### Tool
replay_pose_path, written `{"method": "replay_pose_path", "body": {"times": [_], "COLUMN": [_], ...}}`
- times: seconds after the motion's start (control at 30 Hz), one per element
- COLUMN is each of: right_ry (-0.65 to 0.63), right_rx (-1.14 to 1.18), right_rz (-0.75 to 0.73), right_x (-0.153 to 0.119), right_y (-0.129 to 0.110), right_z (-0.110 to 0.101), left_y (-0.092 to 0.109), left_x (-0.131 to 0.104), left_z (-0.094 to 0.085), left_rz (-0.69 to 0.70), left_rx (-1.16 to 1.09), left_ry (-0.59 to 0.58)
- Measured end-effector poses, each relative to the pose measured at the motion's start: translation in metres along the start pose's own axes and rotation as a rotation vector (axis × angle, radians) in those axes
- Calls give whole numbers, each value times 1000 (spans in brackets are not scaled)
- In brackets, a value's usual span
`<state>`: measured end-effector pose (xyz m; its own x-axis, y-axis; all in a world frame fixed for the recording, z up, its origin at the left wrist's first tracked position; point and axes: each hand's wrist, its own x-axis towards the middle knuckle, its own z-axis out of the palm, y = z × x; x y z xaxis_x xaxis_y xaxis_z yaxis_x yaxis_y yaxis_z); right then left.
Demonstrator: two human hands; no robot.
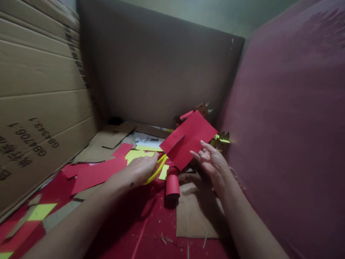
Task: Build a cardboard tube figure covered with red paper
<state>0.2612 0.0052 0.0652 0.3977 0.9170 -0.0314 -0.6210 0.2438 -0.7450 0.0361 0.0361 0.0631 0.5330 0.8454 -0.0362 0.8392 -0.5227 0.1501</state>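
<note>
In my left hand (pixel 144 167) is a pair of scissors (pixel 161 168) with yellow loop handles, the fingers closed around them. Their blade lies across a red sheet of paper (pixel 192 135) in front of me. At the sheet's near right edge, my right hand (pixel 211 158) grips it, with some fingers hidden beneath. The sheet is raised and tilted above the work surface. Below it, between my hands, a red paper-covered tube (pixel 173 187) stands on the red surface.
Red paper pieces (pixel 99 174), yellow paper (pixel 137 155) and cardboard scraps (pixel 117 135) lie to the left. A flat cardboard piece (pixel 198 212) is near my right arm. Cardboard (pixel 40 72), a grey panel (pixel 167 64) and a pink wall (pixel 285 126) surround the surface.
</note>
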Motion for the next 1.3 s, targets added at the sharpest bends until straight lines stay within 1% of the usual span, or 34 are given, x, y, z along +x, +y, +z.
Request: {"method": "replay_pose_path", "body": {"times": [0.17,0.27,0.33,0.57,0.77,0.9,1.1,1.3], "right_ry": [72,83,88,71,67,71,89,70], "right_rx": [79,106,116,111,109,103,102,98], "right_rz": [59,58,51,32,25,27,23,30], "right_x": [6,7,7,4,5,5,7,5], "right_y": [5,10,13,19,22,22,23,25], "right_z": [-2,-3,-3,-1,-2,-2,-3,-1], "left_y": [5,6,6,5,3,6,10,7], "left_x": [-1,-2,-3,-2,3,2,-2,1], "left_z": [3,5,6,9,14,13,9,13], "left_rz": [68,58,51,26,70,85,71,32], "left_rx": [71,31,-2,-64,-5,20,58,12], "left_ry": [-47,-70,-59,-55,-73,-64,-52,-72]}}
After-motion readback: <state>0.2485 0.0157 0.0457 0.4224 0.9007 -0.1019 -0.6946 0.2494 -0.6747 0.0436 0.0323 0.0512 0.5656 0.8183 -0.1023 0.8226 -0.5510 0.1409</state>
